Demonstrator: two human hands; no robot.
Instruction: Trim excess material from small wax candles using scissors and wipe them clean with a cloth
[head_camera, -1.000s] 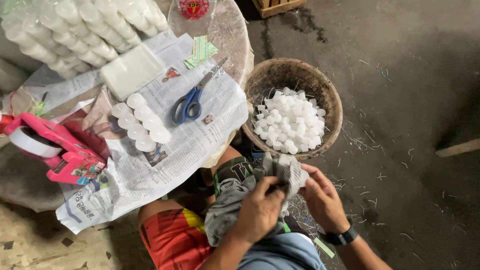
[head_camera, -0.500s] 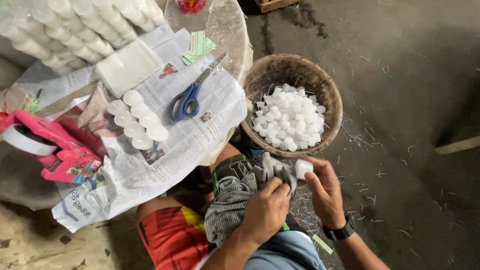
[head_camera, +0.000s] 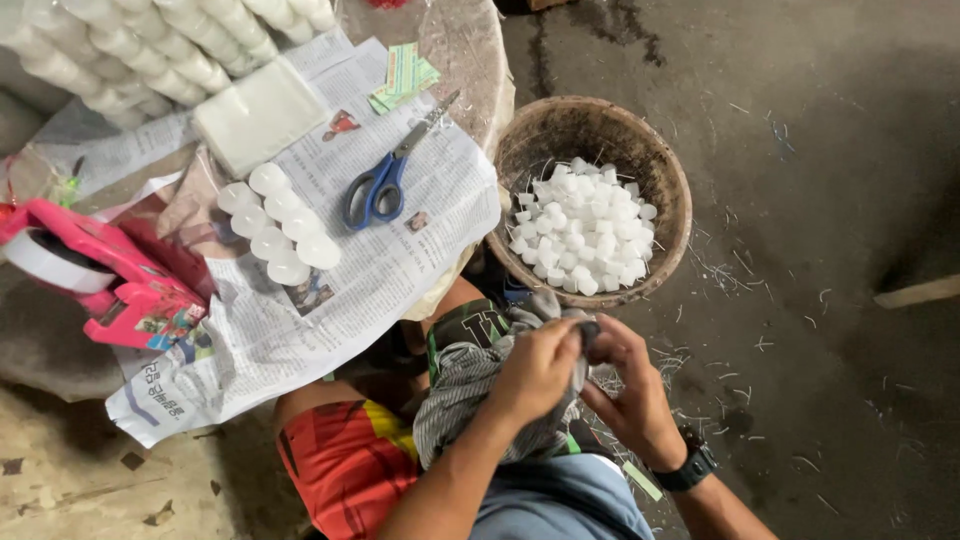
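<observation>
Holding a soft striped cloth (head_camera: 480, 385) in both hands.
My left hand (head_camera: 535, 370) squeezes it shut; my right hand (head_camera: 625, 385) cups underneath. It feels light and floppy, best bunched up.

- A round stone-like bench (head_camera: 455, 45) carries a spread sheet of newspaper (head_camera: 400, 260) that hangs over its near edge.
- On the newspaper lie blue-handled scissors (head_camera: 385, 180), two rows of small white round caps (head_camera: 278, 228) and a flat white packet (head_camera: 258, 115).
- Green paper slips (head_camera: 400, 78) lie on the bare bench top beside the newspaper.
- A pink tape dispenser (head_camera: 100, 275) sits at the left.
- Bagged stacks of white cups (head_camera: 130, 45) lie at the far left corner.
- The dark floor (head_camera: 800, 150), strewn with pale shavings, bears a round brown basket (head_camera: 590, 125) filled with white caps (head_camera: 585, 228).
</observation>
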